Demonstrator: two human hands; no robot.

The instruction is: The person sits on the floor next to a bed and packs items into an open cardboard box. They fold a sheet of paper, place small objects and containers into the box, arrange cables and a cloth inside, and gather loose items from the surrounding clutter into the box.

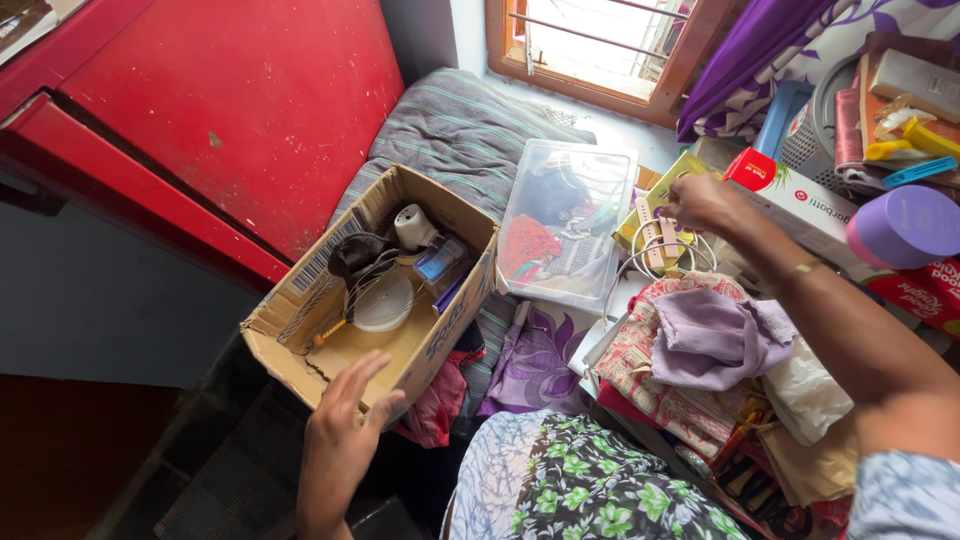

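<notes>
A person seated amid piled household goods steadies an open brown cardboard box (375,290) with the left hand (340,425), whose fingers (358,372) are spread apart and laid flat against the box's near flap, pressing on it rather than gripping it; the hold appears meant to keep the box from tipping off the edge of the striped grey mattress (470,125) it rests on. Inside the box lie a round clear plastic lid (383,300), a small white device (413,226) and a dark bundle of cable (358,252). The right hand (705,203) reaches out over the heap to the right, its fingers drawn together on a cream power strip with white cord (655,240), lifted just above a folded patterned cloth and a lilac garment (715,335). Between the two hands lies a clear plastic storage tub (568,215) filled with coloured items, set beside the box under the wooden window frame (610,85).
</notes>
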